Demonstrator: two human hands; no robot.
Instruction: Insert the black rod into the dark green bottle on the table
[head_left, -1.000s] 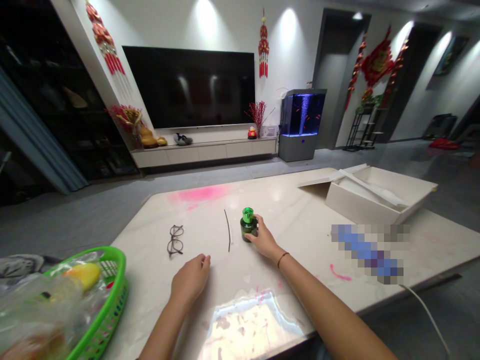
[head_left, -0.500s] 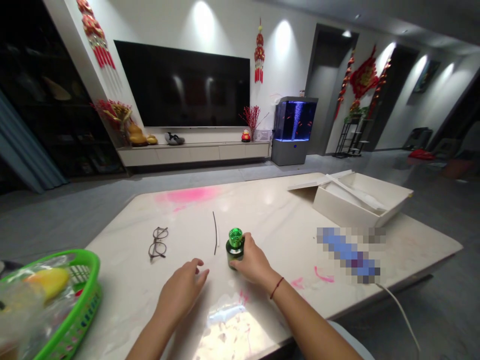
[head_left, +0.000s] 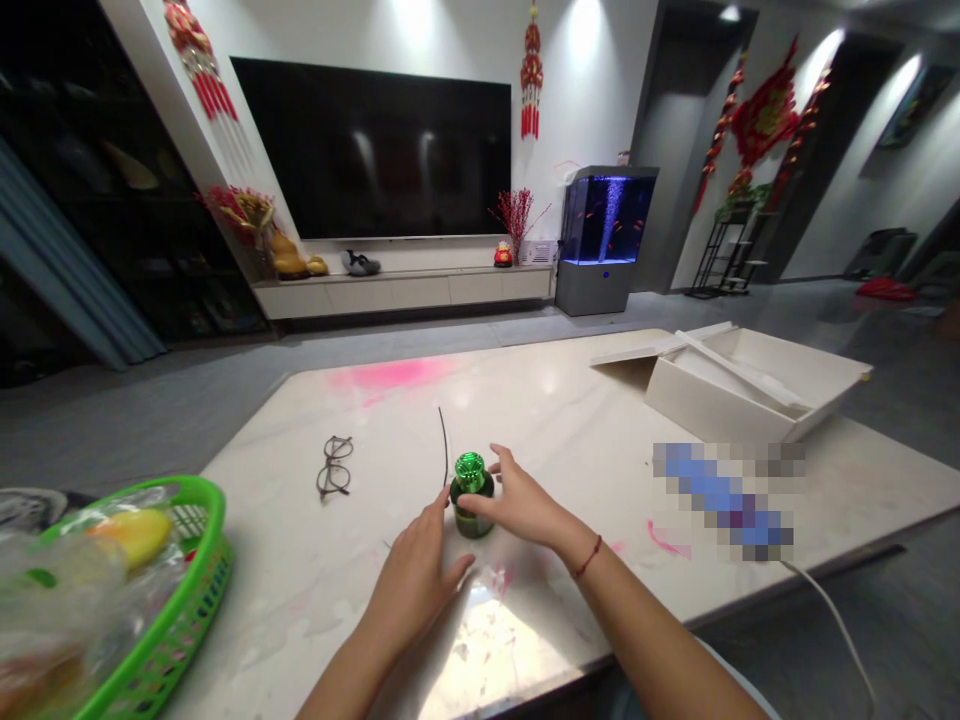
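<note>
A small dark green glass bottle with a shiny green faceted cap stands upright on the pale marble-look table. My right hand is at its right side, thumb across the front of the glass and index finger lifted off, fingers apart. From the left, my left hand reaches in with its fingertips at the bottle's side. Its thumb is spread away below, and nothing is in its palm. Just behind the bottle lies a thin black stick.
Eyeglasses lie left of the stick. A green basket with bagged items and a yellow fruit-like thing is at the left edge. An open white box and a blurred-out blue object with a cord are at right. Pink stains mark the tabletop.
My left hand has moved right, up to the bottle. My right hand's fingers have loosened and spread around it. The view has shifted slightly.
</note>
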